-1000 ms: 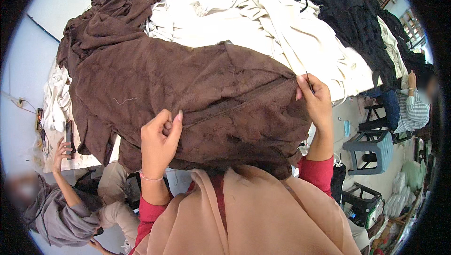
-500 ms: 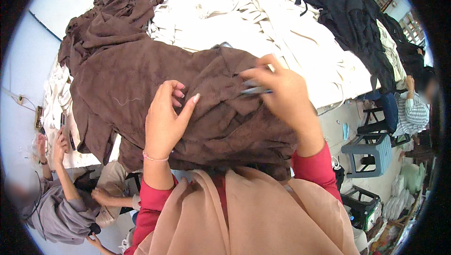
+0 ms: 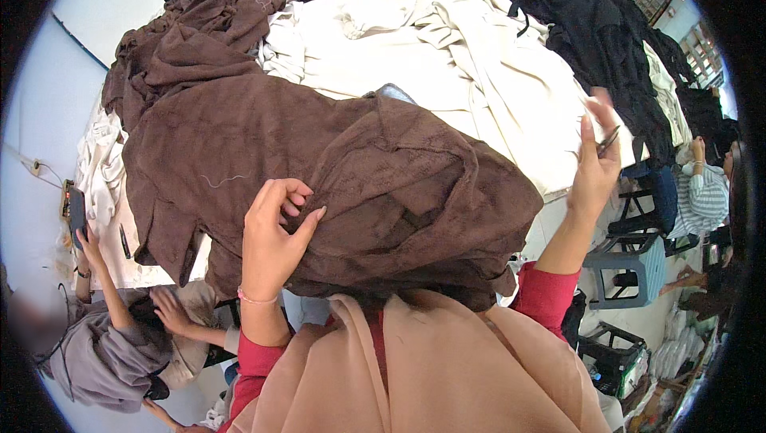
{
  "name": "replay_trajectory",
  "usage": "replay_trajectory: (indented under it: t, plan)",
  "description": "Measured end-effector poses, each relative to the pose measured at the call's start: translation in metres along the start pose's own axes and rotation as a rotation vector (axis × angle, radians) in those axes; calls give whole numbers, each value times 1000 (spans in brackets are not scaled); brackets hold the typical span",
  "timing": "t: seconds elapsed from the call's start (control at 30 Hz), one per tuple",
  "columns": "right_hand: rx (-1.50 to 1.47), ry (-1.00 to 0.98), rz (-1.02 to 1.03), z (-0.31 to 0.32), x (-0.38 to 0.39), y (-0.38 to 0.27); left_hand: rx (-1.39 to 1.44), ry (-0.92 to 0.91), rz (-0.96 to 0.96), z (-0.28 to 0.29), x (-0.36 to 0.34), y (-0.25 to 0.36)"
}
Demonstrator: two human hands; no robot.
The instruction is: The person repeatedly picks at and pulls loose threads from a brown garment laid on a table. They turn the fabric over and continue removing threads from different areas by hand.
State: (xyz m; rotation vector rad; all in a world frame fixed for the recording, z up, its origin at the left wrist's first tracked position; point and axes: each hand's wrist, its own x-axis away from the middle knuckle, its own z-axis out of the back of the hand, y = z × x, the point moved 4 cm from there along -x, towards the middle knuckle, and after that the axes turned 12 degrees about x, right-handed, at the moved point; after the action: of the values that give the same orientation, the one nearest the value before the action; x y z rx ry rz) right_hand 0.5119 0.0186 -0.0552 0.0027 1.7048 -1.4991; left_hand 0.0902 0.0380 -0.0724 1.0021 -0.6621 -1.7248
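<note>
My left hand (image 3: pixel 278 229) rests on the brown fabric (image 3: pixel 199 146), fingers loosely curved and apart, near the folded, wrinkled part of the garment. My right hand (image 3: pixel 597 142) is raised to the right of it, over the edge of the white fabric (image 3: pixel 471 74), its fingers blurred at the tips. It holds a small dark tool (image 3: pixel 610 139), which looks like thread snips. Both forearms come up from the lower edge in red sleeves.
Black fabric (image 3: pixel 590 42) lies at the back right. At left, a person in grey (image 3: pixel 112 353) and another hand with a phone (image 3: pixel 77 217) are beside the table. At right are a striped-sleeved person (image 3: pixel 698 201), plastic stools (image 3: pixel 626 273) and a dark crate (image 3: pixel 610 353).
My right hand let go of the brown fabric, crossed inward with the tool, then swung out to the right. My left hand shifted up, then back down. The garment's right part is now rumpled.
</note>
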Motion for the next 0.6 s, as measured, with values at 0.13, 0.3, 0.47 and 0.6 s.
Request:
replay_trajectory:
  t: [0.13, 0.3, 0.47, 0.6]
  plan:
    - [573, -35, 198, -1, 0, -22, 45, 20, -60, -2, -4, 2]
    - [515, -644, 435, -77, 62, -52, 19, 18, -30, -1, -3, 4]
    - [516, -781, 539, -108, 69, -44, -81, 120, -312, 16, 10, 7]
    - [289, -421, 475, -77, 47, -35, -231, 247, -499, 30, 27, -2]
